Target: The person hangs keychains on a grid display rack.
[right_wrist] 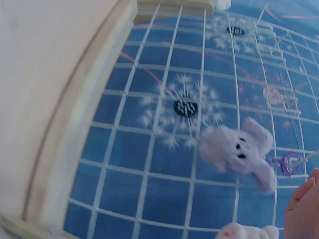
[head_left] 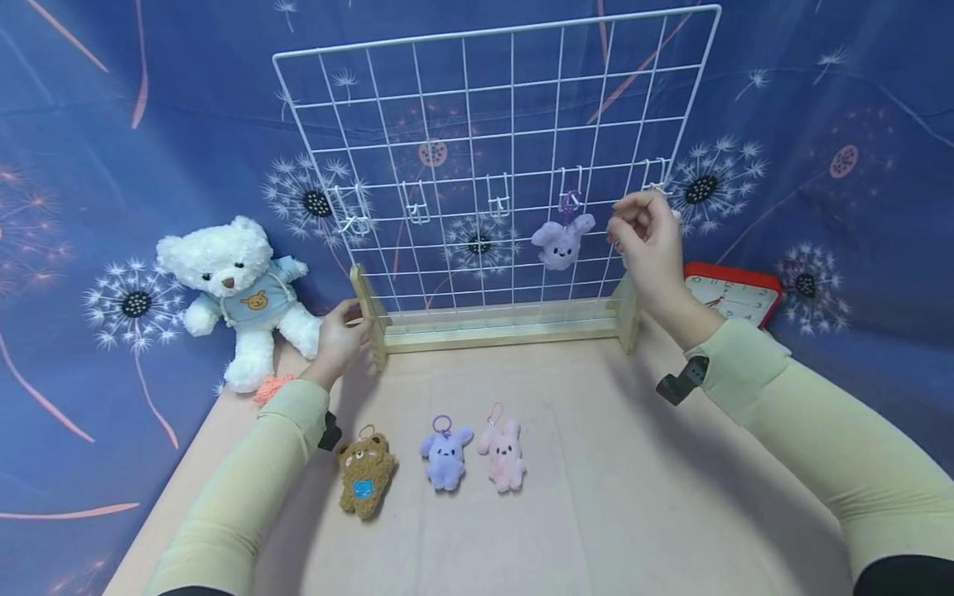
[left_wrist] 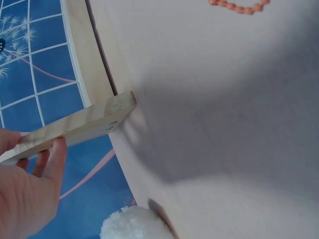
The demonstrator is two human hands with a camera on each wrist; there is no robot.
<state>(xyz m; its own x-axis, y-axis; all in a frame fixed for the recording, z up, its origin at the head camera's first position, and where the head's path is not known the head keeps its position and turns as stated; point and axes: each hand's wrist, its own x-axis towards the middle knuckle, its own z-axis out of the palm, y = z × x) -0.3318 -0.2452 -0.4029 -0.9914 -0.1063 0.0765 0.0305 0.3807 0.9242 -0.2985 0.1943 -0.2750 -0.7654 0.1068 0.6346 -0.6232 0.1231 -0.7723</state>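
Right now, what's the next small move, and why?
I'd probably check that the white plush is seated on the rightmost hook before pulling the right hand away: that hand is raised close by the hook, and how the plush attaches is hidden. The left hand grips the wooden stand, which should help steady it.
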